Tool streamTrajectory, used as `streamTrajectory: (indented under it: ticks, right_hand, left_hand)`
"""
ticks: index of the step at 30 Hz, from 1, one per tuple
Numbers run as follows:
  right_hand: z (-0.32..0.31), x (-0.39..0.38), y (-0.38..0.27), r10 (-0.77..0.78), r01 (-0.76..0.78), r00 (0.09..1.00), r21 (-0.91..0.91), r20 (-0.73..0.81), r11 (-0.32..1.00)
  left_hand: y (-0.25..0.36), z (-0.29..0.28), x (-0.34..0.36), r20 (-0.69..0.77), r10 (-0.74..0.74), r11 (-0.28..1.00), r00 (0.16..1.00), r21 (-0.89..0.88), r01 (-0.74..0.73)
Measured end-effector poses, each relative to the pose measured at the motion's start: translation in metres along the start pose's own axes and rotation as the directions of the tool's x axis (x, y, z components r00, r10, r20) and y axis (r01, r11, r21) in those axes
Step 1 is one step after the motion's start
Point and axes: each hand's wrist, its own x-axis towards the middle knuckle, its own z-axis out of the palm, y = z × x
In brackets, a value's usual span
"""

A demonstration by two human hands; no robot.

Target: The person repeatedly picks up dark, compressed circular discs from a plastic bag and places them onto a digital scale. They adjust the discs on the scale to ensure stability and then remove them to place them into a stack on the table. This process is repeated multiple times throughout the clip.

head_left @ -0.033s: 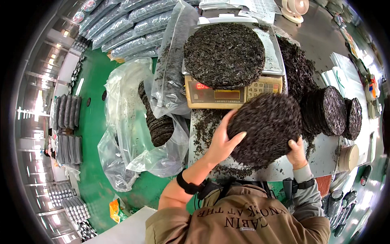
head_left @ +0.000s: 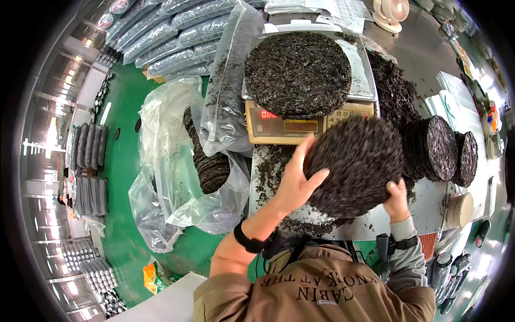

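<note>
Between my two hands is a dark round cake [head_left: 355, 169] that looks like dried seaweed, tilted and smeared by motion. My left hand [head_left: 293, 182] grips its left edge, thumb over the face and fingers partly hidden behind. On the right lower edge, my right hand [head_left: 397, 200] pinches the rim with the thumb in front. Just beyond lies another round seaweed cake [head_left: 298, 75] on the metal pan of a beige electronic scale [head_left: 258, 126]. The held cake overlaps the scale's keypad. Dark crumbs [head_left: 308, 226] are scattered over the table [head_left: 370, 229] beneath my hands.
Stacked seaweed cakes [head_left: 443, 147] stand on edge at the right, beside a loose dark heap [head_left: 390, 88]. Left of the table, an open clear plastic bag [head_left: 161, 161] holds more cakes [head_left: 206, 163]. Filled bags [head_left: 177, 40] are piled at the far left; a small fan [head_left: 390, 13] stands at the back.
The held seaweed cake and both hands have shifted slightly right and a little farther from me, covering more of the scale's keypad. Both hands keep their hold.
</note>
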Motion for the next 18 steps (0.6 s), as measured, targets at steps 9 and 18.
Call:
streamTrajectory:
  ticks: [9,18]
  right_hand:
    - [0.059,0.139,-0.099,-0.125,0.135,0.990,0.205,-0.064,0.969]
    - [0.036,0.084,-0.028,0.026,0.029,0.984,-0.304,0.176,0.952]
  left_hand:
    - [0.000,-0.089,0.111,0.052,0.306,0.199,0.951,0.973,-0.117]
    - [-0.084,-0.215,-0.088,-0.433,0.099,0.565,0.896,0.765,0.308]
